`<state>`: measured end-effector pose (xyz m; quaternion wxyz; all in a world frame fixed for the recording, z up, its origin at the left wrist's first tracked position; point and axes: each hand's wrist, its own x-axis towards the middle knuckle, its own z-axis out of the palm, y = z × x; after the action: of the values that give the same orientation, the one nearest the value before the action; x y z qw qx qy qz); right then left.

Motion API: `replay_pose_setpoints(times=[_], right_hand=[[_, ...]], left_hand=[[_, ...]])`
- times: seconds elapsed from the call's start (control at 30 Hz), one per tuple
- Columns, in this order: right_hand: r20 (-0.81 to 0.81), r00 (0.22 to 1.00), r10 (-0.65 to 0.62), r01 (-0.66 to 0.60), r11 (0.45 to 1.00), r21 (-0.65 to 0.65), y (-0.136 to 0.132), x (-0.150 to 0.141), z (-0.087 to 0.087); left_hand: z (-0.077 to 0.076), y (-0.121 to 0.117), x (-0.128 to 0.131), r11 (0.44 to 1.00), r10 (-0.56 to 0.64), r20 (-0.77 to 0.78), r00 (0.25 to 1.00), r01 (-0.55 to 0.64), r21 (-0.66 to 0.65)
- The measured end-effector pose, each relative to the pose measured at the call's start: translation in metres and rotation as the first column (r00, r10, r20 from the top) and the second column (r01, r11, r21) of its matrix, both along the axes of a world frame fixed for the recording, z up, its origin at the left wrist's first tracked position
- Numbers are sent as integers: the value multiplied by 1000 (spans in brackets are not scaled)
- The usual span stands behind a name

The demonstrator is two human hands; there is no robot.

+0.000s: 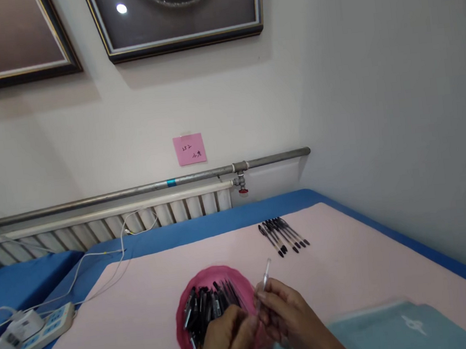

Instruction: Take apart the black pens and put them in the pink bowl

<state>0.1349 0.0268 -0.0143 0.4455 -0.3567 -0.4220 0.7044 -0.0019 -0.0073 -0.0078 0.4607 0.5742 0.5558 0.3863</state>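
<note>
My right hand (289, 315) is pinched on a clear pen barrel (265, 275) that sticks up and away from me. Close beside it, my left hand (229, 338) has its fingers curled over the near edge of a red bowl (210, 274) holding several black pen parts (209, 304). What the left fingers hold is hidden. Farther right on the pink mat lies a neat row of several finished black pens (283, 234).
The pink mat (139, 312) covers a blue table (205, 227) set against a white wall with a radiator (109, 223) and pipe. A white power strip (28, 332) with cables sits at the left edge. A teal cloth (382, 331) lies at the near right.
</note>
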Motion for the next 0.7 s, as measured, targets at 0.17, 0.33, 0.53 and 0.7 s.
replay_pose_setpoints(times=[0.17, 0.33, 0.53, 0.7], right_hand=[[-8, 999, 35, -35, 999, 9, -1, -1, 0], [-116, 993, 29, -32, 999, -24, -4, -1, 4], [-63, 997, 49, -48, 999, 19, 0, -1, -2], [-186, 980, 67, -75, 997, -36, -2, -3, 1]], left_hand=[[2, 1, -1, 990, -117, -101, 988, 124, 65], [-1, 0, -4, 976, -159, 103, 982, 172, -135], [1, 2, -5, 992, -124, -50, 991, 124, 0], [3, 0, -9, 947, -202, 198, 959, 243, -212]])
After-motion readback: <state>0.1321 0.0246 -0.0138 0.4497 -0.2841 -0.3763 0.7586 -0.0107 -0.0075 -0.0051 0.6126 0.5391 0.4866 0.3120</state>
